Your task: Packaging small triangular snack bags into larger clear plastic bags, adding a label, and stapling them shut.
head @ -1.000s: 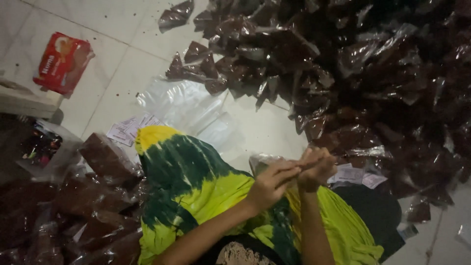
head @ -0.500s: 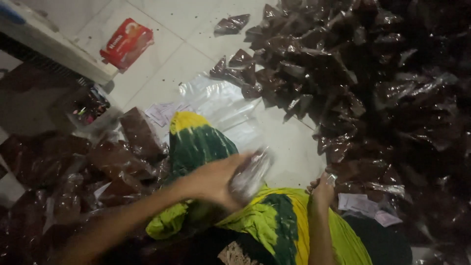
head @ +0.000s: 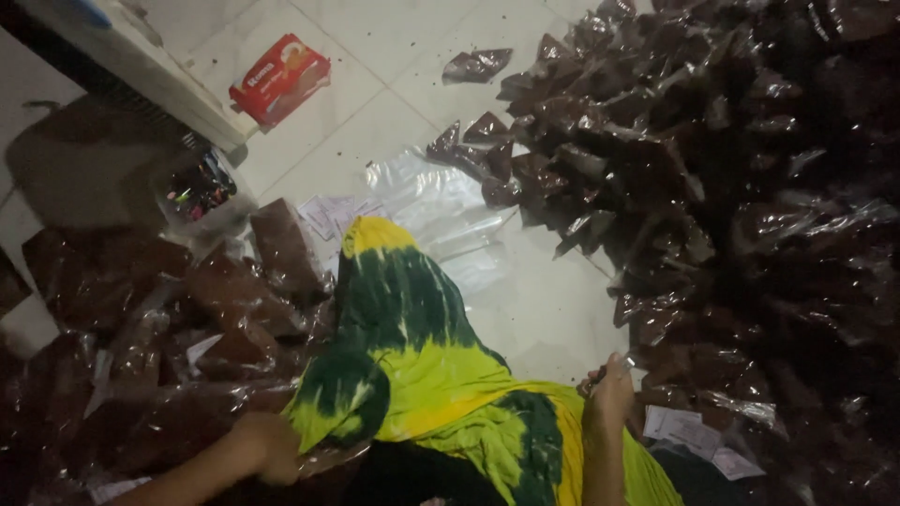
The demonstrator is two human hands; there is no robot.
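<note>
White floor tiles [head: 394, 103]; both hands [head: 614, 379] touch crumpled, unaligned brown packets [head: 741, 234].

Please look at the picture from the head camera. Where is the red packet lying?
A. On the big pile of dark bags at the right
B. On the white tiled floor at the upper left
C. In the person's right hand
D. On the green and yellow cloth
B: the red packet lies flat on the white tiled floor at the upper left, apart from the pile of dark bags and far from both hands.
</note>
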